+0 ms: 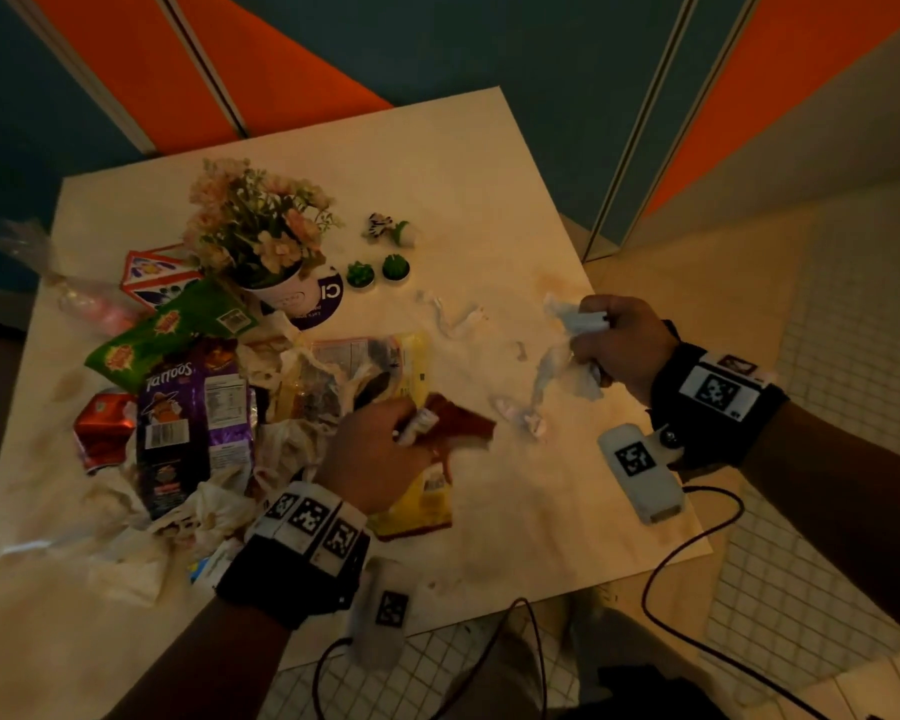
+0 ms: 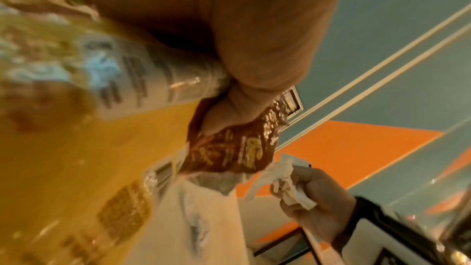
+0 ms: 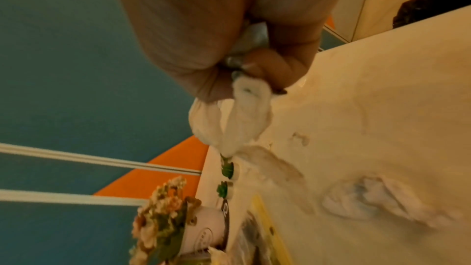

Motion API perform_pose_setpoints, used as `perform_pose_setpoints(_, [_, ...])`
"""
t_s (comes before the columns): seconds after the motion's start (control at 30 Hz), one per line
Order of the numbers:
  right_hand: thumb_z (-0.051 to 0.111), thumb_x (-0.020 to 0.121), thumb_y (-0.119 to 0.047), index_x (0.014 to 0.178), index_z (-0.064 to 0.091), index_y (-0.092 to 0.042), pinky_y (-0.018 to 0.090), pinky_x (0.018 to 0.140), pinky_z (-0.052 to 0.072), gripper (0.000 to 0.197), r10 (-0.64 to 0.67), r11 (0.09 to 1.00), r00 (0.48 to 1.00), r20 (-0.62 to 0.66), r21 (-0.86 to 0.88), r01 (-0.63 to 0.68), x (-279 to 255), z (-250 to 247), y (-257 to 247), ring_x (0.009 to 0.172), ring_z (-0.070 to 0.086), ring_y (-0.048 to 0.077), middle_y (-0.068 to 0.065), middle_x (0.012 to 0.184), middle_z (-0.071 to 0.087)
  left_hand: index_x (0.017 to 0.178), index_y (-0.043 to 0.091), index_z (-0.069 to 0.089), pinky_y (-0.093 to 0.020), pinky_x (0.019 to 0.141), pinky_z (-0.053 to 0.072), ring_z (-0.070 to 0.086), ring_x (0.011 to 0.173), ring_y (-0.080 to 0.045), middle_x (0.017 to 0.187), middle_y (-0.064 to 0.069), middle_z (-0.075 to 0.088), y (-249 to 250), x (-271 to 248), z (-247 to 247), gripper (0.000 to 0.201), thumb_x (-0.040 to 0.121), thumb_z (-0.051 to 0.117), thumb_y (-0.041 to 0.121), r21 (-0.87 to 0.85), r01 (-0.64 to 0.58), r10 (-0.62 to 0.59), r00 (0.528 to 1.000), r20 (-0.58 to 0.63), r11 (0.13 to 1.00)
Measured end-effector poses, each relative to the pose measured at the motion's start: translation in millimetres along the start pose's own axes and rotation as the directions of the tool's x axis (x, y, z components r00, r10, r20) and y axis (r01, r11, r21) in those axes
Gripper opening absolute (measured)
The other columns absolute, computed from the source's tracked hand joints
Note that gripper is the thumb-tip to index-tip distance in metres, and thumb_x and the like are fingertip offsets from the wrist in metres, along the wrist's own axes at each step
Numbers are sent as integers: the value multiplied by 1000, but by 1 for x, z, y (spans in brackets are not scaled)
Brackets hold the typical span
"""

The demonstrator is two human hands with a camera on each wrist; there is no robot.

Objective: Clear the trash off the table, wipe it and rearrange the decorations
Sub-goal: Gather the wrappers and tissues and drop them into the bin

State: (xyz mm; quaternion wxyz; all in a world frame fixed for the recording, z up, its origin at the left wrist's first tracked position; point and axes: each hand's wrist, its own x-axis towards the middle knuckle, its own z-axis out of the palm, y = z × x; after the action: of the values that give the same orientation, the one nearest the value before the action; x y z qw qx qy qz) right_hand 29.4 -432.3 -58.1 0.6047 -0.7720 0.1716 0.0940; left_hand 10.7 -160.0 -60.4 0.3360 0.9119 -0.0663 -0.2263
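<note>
My left hand (image 1: 380, 449) grips a brown snack wrapper (image 1: 461, 420) above a yellow bag (image 1: 417, 501) near the table's front. In the left wrist view the curled fingers (image 2: 254, 67) pinch that brown wrapper (image 2: 234, 148). My right hand (image 1: 619, 345) holds crumpled white tissue (image 1: 578, 324) at the table's right edge. The tissue (image 3: 242, 120) hangs from the curled fingers (image 3: 275, 65) in the right wrist view. More torn tissue (image 1: 520, 413) lies on the stained white table (image 1: 489, 200). A pile of trash with a purple chip bag (image 1: 193, 423) and a green bag (image 1: 167, 330) fills the left side.
A flower pot (image 1: 276, 246), two small green succulents (image 1: 378, 272) and a small figurine (image 1: 391, 228) stand mid-table. A crushed red can (image 1: 102, 431) and a patterned carton (image 1: 152, 272) lie at the left. Cables (image 1: 697, 563) hang off the front edge over tiled floor.
</note>
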Motion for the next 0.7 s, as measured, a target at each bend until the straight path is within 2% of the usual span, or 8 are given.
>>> perform_pose_setpoints(0.07, [48, 79, 19, 56, 27, -14, 23, 44, 27, 46, -8, 996, 999, -37, 94, 11, -1, -6, -2, 35, 25, 12, -6, 42, 30, 91, 23, 69, -34, 74, 53, 64, 83, -16, 87, 2, 70, 14, 6, -2, 20, 75, 76, 32, -122, 33, -43, 996, -78, 992])
perform_pose_setpoints(0.13, [47, 78, 20, 55, 27, -14, 18, 40, 26, 46, -11, 986, 997, -83, 165, 24, -3, -17, -5, 32, 27, 11, -9, 38, 30, 84, 26, 68, -30, 71, 50, 63, 80, -14, 84, 4, 69, 31, 11, -5, 15, 74, 73, 16, -217, 62, -96, 984, -148, 974])
perform_pose_setpoints(0.2, [46, 77, 20, 55, 26, -14, 17, 39, 24, 46, -15, 977, 993, -118, 210, 40, -9, -30, -7, 30, 26, 11, -8, 37, 28, 81, 21, 70, -34, 76, 53, 66, 79, -16, 82, 3, 71, 43, 19, -7, 15, 71, 71, 10, -316, 96, -160, 970, -185, 944])
perform_pose_setpoints(0.33, [45, 76, 21, 55, 23, -17, 18, 42, 22, 48, 7, 969, 982, -190, 245, 41, -23, -67, 1, 32, 22, 11, -8, 39, 25, 77, 24, 71, -49, 81, 56, 70, 80, -24, 77, 2, 74, 73, 38, -5, 25, 53, 68, 18, -529, 142, -276, 943, -184, 836])
perform_pose_setpoints(0.4, [45, 76, 21, 54, 26, -16, 23, 44, 23, 47, 52, 970, 974, -221, 244, 4, -30, -88, 13, 32, 25, 12, -7, 39, 28, 74, 21, 71, -51, 82, 56, 69, 79, -26, 76, 0, 73, 93, 49, 2, 23, 53, 66, 11, -583, 98, -259, 945, -199, 807])
perform_pose_setpoints(0.47, [46, 78, 19, 53, 29, -16, 30, 48, 24, 46, 126, 971, 959, -252, 228, -67, -35, -117, 31, 32, 27, 14, 1, 43, 31, 74, 18, 71, -50, 83, 56, 69, 80, -27, 78, -4, 73, 121, 66, 23, 24, 58, 65, 2, -622, 73, -226, 959, -172, 779])
perform_pose_setpoints(0.57, [47, 82, 17, 51, 31, -16, 33, 51, 26, 48, 245, 962, 933, -264, 188, -200, -36, -156, 68, 35, 31, 17, 7, 49, 29, 84, 17, 71, -45, 80, 58, 70, 81, -22, 85, -4, 74, 168, 95, 70, 28, 65, 67, -3, -593, 81, -166, 982, -90, 801])
perform_pose_setpoints(0.7, [51, 86, 13, 51, 35, -14, 31, 51, 32, 47, 382, 924, 902, -201, 100, -369, -19, -198, 130, 46, 36, 21, -1, 40, 37, 96, 12, 70, -35, 77, 57, 67, 82, -20, 90, -1, 71, 217, 148, 148, 29, 68, 75, 14, -355, 19, -35, 999, -40, 935])
